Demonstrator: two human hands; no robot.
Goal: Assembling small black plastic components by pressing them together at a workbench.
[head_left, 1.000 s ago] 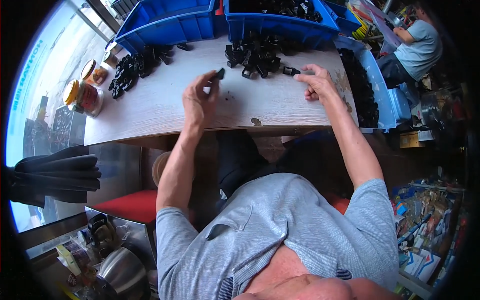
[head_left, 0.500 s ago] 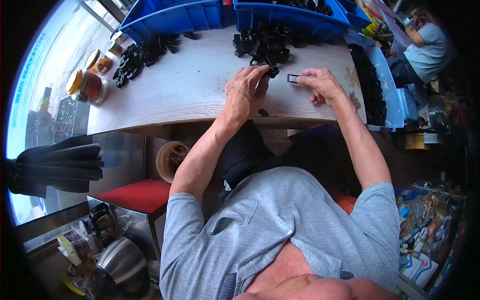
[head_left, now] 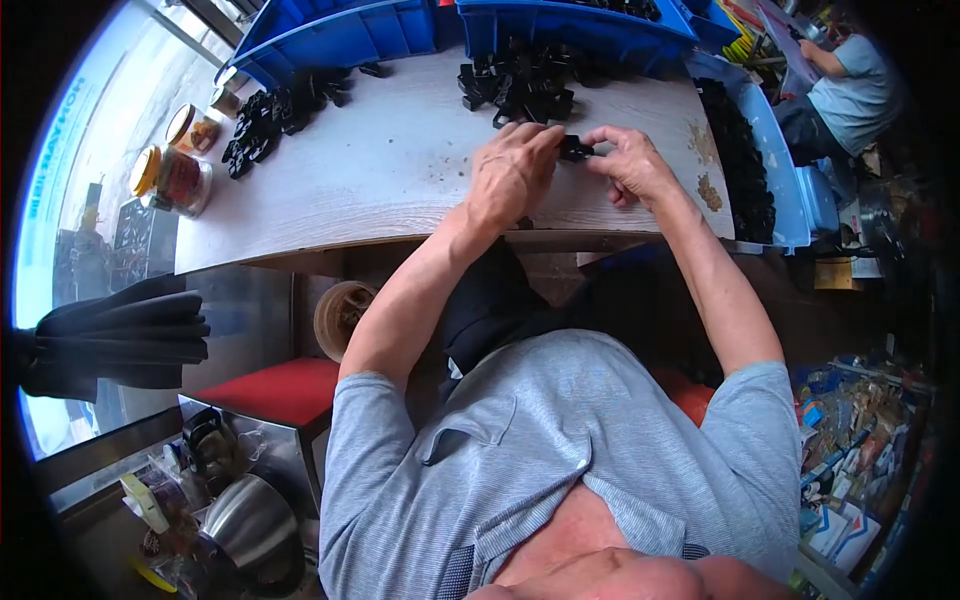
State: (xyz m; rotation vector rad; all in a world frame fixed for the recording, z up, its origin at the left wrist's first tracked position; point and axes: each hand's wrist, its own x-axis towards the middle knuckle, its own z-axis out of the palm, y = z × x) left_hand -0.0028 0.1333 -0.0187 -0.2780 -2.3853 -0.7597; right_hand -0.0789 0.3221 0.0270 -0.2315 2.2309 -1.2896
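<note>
Fingers (head_left: 545,136) of the left hand (head_left: 510,178) are bent over and bunched close together at the left side of a small black part (head_left: 575,149), their tips hidden, so whether they grip it cannot be told. At its other side the right hand (head_left: 632,167) has thumb and forefinger narrowed in a pinch on the black part, just above the bench (head_left: 320,190) and in front of a heap.

From the left, a jar with a yellow lid (head_left: 178,182) stands near the bench's left edge, with a second jar (head_left: 198,134) and a smaller one (head_left: 225,102) beyond it. Beside them lies a loose pile of black pieces (head_left: 262,132). Behind that pile sits a blue bin (head_left: 360,42). Farther right is the central heap (head_left: 515,90), more black pieces, lying before another blue bin (head_left: 580,38). Past the bench's right edge, a light blue tub (head_left: 790,205) contains many black pieces, and beyond it a person in a pale blue shirt (head_left: 855,95) is seated.
</note>
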